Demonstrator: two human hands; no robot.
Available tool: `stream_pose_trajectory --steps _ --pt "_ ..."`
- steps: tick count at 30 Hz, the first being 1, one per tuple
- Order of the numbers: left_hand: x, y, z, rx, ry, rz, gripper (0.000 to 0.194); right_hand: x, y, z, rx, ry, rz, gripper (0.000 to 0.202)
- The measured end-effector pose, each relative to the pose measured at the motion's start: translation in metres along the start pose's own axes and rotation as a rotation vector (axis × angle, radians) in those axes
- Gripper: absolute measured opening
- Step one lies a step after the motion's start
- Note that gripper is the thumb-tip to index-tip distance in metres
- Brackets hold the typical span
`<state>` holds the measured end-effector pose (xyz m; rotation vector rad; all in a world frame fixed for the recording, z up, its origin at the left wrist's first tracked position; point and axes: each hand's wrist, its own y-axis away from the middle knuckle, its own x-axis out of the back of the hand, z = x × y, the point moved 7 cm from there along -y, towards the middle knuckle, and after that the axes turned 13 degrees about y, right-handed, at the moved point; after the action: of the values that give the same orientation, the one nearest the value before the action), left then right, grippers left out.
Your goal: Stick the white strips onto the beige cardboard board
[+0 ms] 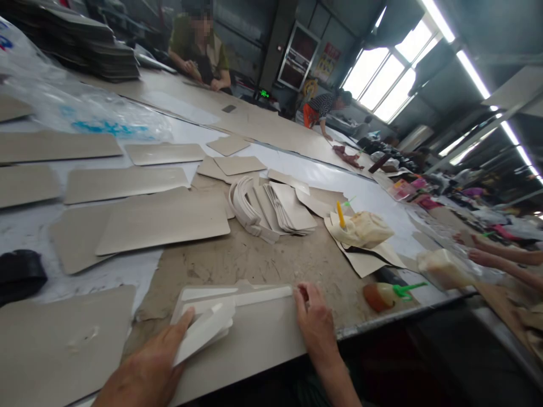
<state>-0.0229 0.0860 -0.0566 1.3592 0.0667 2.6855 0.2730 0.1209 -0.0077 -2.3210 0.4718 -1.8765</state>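
Head view, left hand: the left hand (146, 367) lay at the near table edge, fingers closed around a small stack of white strips (206, 332), thumb on top.
Right hand: the right hand (316, 322) rested flat, fingertips pressing the end of a long white strip (254, 295); it grasped nothing.
Under the hands: a large grey card sheet (258, 339) lay at the table's near edge, the long strip along its far side.
Near right: a glue bottle (384, 295) with a green nozzle lay on its side close to the edge.
Middle: fanned stacks of cut white pieces (271, 212) sat beside more grey boards (163, 223).
Middle right: a cloth-like cream bundle (365, 229) with a yellow stick rested on card scraps.
Far right: another person's forearms (504, 257) reached over the table.
Far end: a seated person (199, 53) worked at the table's far side, near dark stacked sheets (97, 51).
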Motion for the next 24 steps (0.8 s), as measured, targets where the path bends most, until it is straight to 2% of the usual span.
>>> stream_pose_trajectory --steps 4,7,9,14,20,24 --pt "-0.015 0.000 -0.022 -0.026 -0.009 -0.054 0.058 0.002 0.016 -0.005 0.182 0.056 0.082 0.036" --pt "-0.017 -0.001 -0.024 -0.079 -0.011 -0.039 0.056 -0.005 0.026 -0.008 0.299 0.115 0.096 0.047" --pt "-0.016 -0.003 -0.022 -0.064 -0.013 0.006 0.053 -0.008 0.031 -0.009 0.344 0.147 0.122 0.048" --pt "-0.017 -0.008 -0.023 -0.018 0.046 0.054 0.052 -0.010 0.035 -0.010 0.379 0.190 0.192 0.044" --pt "-0.018 -0.012 -0.034 -0.002 0.163 -0.068 0.056 -0.007 0.035 -0.011 0.382 0.202 0.218 0.040" --pt "-0.006 -0.019 -0.023 0.019 0.271 -0.094 0.055 -0.008 0.035 -0.010 0.368 0.221 0.241 0.040"
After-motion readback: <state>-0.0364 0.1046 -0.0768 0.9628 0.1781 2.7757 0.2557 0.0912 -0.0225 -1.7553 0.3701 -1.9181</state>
